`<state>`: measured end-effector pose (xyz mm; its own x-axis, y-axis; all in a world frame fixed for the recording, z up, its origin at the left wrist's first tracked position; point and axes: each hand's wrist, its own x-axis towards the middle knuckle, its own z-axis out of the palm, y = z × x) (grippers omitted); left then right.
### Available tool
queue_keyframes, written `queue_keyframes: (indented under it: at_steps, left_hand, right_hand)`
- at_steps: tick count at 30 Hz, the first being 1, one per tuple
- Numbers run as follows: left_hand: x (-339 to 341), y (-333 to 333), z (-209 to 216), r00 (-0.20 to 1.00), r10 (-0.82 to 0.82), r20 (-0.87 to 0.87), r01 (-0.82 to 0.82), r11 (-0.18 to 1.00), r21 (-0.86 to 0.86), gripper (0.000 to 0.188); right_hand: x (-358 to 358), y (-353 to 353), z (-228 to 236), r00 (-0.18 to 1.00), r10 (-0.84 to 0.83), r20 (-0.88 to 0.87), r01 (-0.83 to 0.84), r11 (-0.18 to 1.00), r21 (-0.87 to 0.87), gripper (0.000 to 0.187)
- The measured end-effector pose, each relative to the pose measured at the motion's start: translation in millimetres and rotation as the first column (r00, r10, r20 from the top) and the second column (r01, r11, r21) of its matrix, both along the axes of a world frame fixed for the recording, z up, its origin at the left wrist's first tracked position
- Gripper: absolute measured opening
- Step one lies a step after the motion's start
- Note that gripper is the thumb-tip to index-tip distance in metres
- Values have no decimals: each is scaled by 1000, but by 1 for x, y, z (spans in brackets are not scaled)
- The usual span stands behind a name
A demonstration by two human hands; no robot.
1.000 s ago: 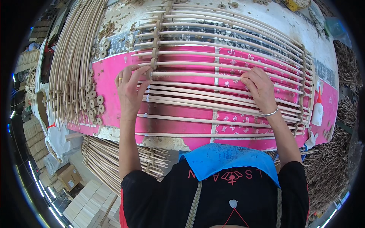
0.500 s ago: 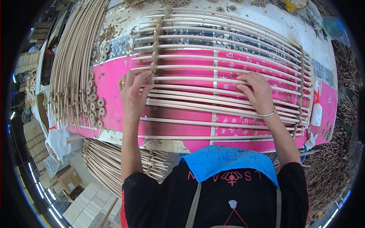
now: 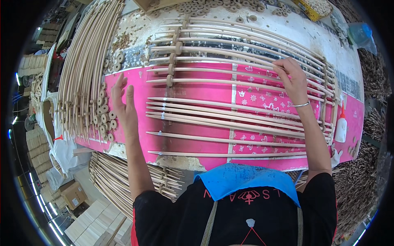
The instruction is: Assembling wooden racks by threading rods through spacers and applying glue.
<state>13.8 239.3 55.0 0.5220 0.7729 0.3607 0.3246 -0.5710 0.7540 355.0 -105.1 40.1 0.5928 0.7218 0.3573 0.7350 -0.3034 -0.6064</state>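
Several pale wooden rods (image 3: pixel 213 103) lie side by side across the table. Wooden rings (image 3: pixel 169 80) sit on the left ends of the farther rods, while the nearer ones have bare left ends. My left hand (image 3: pixel 124 100) is raised left of these ends, fingers stretched and thumb apart, holding nothing; loose wooden rings (image 3: pixel 101 109) lie just beside it. At the right part of the farther rods, my right hand (image 3: pixel 292 78) has thumb and fingertips pinched on a wooden rod (image 3: pixel 250 62). Its exact grip is partly hidden by the hand.
A bundle of ringed rods (image 3: pixel 84 61) fills the table's left side. More loose rings (image 3: pixel 230 5) lie at the far edge. A white glue bottle with a red tip (image 3: pixel 341 128) stands at the right. Below the table edge is another rod bundle (image 3: pixel 123 176).
My left hand has let go of the ring at a rod's end and moved left, opening. My right hand has moved farther away across the rods, and a gap now separates the ringed rods from the nearer ones.
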Motion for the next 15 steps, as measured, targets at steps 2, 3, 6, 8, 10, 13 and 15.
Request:
queue_keyframes:
  at_steps: [2, 3, 6, 8, 10, 13, 15]
  left_hand:
    - [-6, 16, -12, 999, 12, 34, -10, 999, -53, 40]
    - [-12, 29, -19, 999, 20, 30, -19, 999, -48, 40]
    - [-14, 61, -26, 996, 90, 12, -89, 994, -68, 43]
    - [-9, 87, -30, 990, 130, -49, -128, 991, 37, 43]
    - [1, 112, -33, 972, 170, -165, -152, 982, 115, 47]
    - [3, 163, -46, 965, 152, -214, -95, 962, 256, 51]
    - [16, 176, -49, 886, 222, -408, -64, 929, 365, 49]
  right_hand:
    - [8, -1, -7, 1000, -7, 19, 8, 999, -47, 12]
    - [11, 2, -11, 999, 12, 30, -11, 999, -48, 12]
    - [12, 8, -14, 999, 9, 41, -6, 998, -69, 11]
    - [14, 7, -19, 998, 6, 67, -2, 998, -62, 11]
    - [16, 6, -20, 994, -17, 105, 25, 997, -76, 10]
    - [12, 10, -18, 997, -16, 75, 20, 998, -56, 11]
    - [14, 7, -19, 996, -12, 90, 19, 997, -73, 13]
